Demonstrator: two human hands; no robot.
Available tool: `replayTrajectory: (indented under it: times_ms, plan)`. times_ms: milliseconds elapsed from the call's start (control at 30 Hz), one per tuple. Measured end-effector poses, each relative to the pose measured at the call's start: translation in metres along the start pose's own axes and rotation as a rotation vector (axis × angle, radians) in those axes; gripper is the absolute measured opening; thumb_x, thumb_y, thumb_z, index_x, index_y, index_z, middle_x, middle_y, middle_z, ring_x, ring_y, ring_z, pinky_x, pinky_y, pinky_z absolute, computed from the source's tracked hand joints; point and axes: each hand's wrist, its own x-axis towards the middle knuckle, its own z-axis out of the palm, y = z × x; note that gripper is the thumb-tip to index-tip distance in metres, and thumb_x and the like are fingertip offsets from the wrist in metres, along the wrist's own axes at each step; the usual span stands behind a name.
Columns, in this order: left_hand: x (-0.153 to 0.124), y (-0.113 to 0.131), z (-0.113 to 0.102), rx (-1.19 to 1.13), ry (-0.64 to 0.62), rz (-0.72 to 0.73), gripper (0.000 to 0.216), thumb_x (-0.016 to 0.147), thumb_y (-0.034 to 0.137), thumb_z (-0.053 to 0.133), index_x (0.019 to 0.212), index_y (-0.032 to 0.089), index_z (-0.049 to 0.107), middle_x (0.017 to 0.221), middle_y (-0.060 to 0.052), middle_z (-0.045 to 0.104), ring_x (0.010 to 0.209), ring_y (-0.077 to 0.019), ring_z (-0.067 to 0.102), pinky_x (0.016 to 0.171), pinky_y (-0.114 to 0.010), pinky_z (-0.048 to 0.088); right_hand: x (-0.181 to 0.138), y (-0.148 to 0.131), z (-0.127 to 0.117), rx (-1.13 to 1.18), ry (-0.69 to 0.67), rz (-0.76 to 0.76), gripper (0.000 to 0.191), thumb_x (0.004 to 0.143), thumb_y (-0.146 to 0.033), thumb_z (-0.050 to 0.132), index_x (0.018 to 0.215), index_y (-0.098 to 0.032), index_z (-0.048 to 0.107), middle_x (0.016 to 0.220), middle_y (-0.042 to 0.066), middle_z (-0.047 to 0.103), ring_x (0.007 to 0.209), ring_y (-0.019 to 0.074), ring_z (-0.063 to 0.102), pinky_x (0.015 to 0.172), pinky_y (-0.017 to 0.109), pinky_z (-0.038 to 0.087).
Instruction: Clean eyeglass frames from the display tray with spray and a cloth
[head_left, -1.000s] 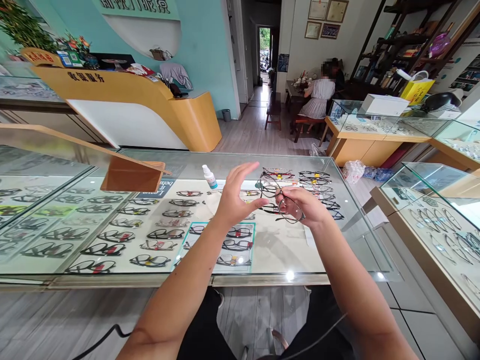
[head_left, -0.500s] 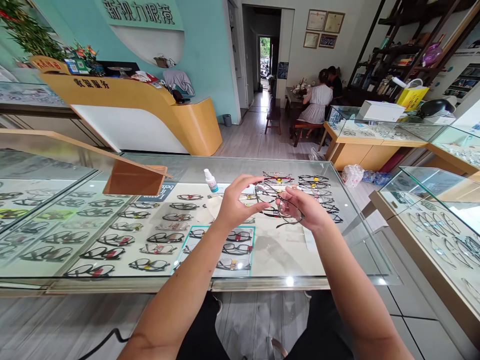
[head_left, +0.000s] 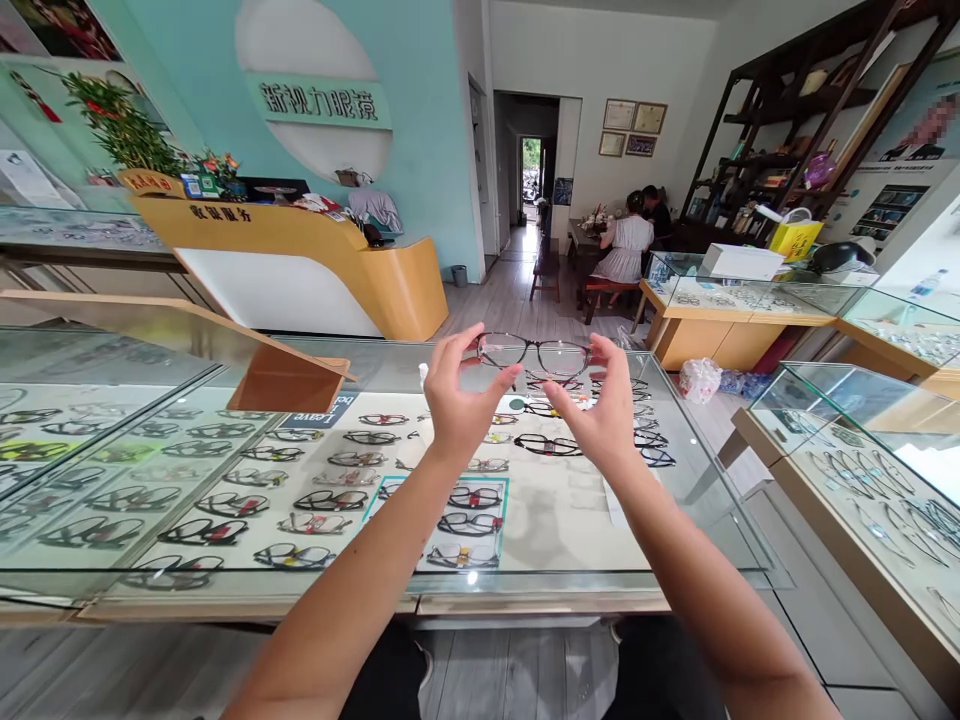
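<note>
A pair of eyeglasses [head_left: 534, 345] with a thin dark frame is held up level above the glass display case [head_left: 555, 530]. My left hand [head_left: 465, 390] pinches its left side between thumb and fingers. On the other side, my right hand [head_left: 600, 400] grips the right end the same way. Both lenses face me and look clear. Below the hands, dark-framed glasses [head_left: 547, 444] lie in the case. Behind my left fingers, only a bit of the white spray bottle [head_left: 423, 372] shows.
Rows of spectacle frames [head_left: 315, 498] fill the case's left part. A wooden stand [head_left: 289, 385] sits on top at left. Another glass case [head_left: 862, 480] stands to the right. Farther back are a yellow counter [head_left: 405, 285] and two people seated at a table [head_left: 581, 240].
Both hands have raised the eyeglasses and turned them from a tilted position to level, lenses facing me. The hands have moved apart to opposite ends. The view has tilted up a little.
</note>
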Motion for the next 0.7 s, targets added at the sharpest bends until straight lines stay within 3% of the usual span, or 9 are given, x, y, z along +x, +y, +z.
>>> replayTrajectory:
  times_ms: [167,267,400,700]
  plan:
    - [0.052,0.043,0.01,0.012,0.089,0.105,0.066,0.085,0.058,0.089,0.14,0.026,0.068,0.122,-0.009,0.069,0.115,-0.0247,0.072,0.091,-0.039,0.065,0.052,-0.032,-0.009,-0.048,0.173,-0.115,0.062,0.095,-0.06,0.076,0.142,-0.027,0.054,0.121,0.01,0.069,0.113,0.0288,0.067,0.098,0.05,0.055]
    - [0.069,0.057,0.021,-0.037,0.156,0.106,0.068,0.086,0.059,0.087,0.142,0.026,0.066,0.121,-0.009,0.07,0.116,-0.025,0.072,0.091,-0.038,0.062,0.07,-0.048,-0.016,-0.049,0.26,-0.166,0.054,0.095,-0.059,0.076,0.135,-0.027,0.058,0.117,0.008,0.067,0.108,0.027,0.066,0.097,0.048,0.054]
    - [0.072,0.061,0.028,-0.09,0.183,0.062,0.064,0.085,0.059,0.088,0.136,0.025,0.069,0.12,-0.009,0.072,0.112,-0.0236,0.072,0.091,-0.037,0.061,0.074,-0.057,-0.018,-0.034,0.288,-0.177,0.051,0.096,-0.055,0.074,0.135,-0.028,0.057,0.119,0.008,0.065,0.107,0.0262,0.064,0.097,0.048,0.052]
    - [0.068,0.051,0.016,-0.004,0.194,0.121,0.069,0.082,0.057,0.092,0.138,0.028,0.064,0.125,-0.007,0.068,0.118,-0.0255,0.069,0.093,-0.041,0.06,0.072,-0.053,-0.014,-0.055,0.2,-0.143,0.052,0.096,-0.051,0.075,0.143,-0.035,0.059,0.132,0.011,0.057,0.128,0.0325,0.056,0.108,0.059,0.052]
